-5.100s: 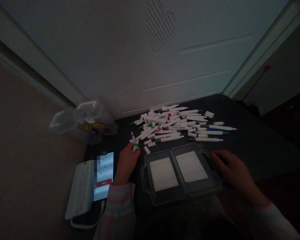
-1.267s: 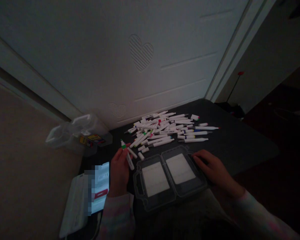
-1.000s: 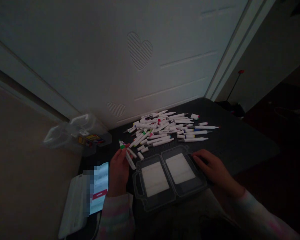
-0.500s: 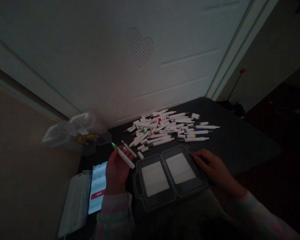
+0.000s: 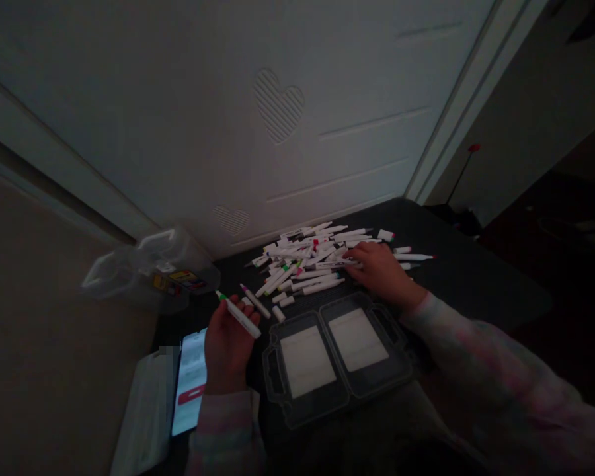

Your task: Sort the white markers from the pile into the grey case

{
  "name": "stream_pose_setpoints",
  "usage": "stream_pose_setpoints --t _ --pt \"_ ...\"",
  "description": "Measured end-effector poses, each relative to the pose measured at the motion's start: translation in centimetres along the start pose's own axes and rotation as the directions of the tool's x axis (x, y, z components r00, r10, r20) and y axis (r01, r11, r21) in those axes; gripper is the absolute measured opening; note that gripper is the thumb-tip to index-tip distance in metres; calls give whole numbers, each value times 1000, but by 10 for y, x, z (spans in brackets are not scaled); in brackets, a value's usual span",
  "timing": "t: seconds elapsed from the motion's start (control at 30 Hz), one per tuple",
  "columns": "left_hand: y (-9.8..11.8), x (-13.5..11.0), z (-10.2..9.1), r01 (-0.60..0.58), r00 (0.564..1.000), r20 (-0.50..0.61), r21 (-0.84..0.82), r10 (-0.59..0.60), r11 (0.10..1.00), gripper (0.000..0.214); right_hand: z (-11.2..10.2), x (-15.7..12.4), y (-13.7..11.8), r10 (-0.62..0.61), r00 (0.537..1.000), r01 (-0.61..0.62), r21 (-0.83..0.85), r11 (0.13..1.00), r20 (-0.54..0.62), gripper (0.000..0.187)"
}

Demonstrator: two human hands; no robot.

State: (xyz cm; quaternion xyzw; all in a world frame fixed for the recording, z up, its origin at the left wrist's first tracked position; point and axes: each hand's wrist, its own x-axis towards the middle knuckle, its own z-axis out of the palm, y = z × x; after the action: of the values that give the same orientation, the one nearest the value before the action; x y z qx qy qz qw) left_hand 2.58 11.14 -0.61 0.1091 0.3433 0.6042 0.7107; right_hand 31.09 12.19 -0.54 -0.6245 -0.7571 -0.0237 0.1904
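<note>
My left hand (image 5: 227,344) is closed around a white marker with a green tip (image 5: 238,315), held above the dark mat to the left of an open clear plastic case (image 5: 337,354). A second white marker with a purple tip (image 5: 256,301) lies just beyond that hand. My right hand (image 5: 379,270) reaches over the case and rests palm down on a pile of several white markers (image 5: 317,254). Its fingers curl over the markers; what they grip is hidden.
A lit phone (image 5: 191,380) lies beside a white flat case (image 5: 141,410) at the lower left. A clear lidded box (image 5: 151,271) stands at the left. A white door with heart reliefs (image 5: 277,112) rises behind the dark mat (image 5: 476,277).
My left hand lifted the green-tipped marker from the pile's edge and drew it back to the left. My right hand left the case's right side and reached forward onto the marker pile.
</note>
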Motion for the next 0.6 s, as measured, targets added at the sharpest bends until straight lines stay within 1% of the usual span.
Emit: stream_pose_setpoints --t 0.07,0.13,0.3,0.4,0.5,0.6 --pt "1 -1 1 3 1000 -14 -2 -3 1000 12 8 9 0 2 999 3 -83 997 52 23" --pt "1 -1 2 5 1000 -16 -13 -5 1000 12 15 11 0 -2 997 11 -128 992 76 23" --pt "0 -2 4 4 999 -32 -25 -5 1000 10 21 8 -1 -11 998 20 -156 988 62 20" --pt "0 -2 3 5 999 -47 -25 -6 1000 10 22 8 2 0 999 7 -131 991 50 19" --pt "1 0 1 5 998 -64 -28 -7 1000 10 22 7 7 8 1000 -8 -75 997 6 20" --pt "1 0 0 3 996 -89 -24 -5 1000 10 20 4 8 -41 999 42 48 998 -13 22"
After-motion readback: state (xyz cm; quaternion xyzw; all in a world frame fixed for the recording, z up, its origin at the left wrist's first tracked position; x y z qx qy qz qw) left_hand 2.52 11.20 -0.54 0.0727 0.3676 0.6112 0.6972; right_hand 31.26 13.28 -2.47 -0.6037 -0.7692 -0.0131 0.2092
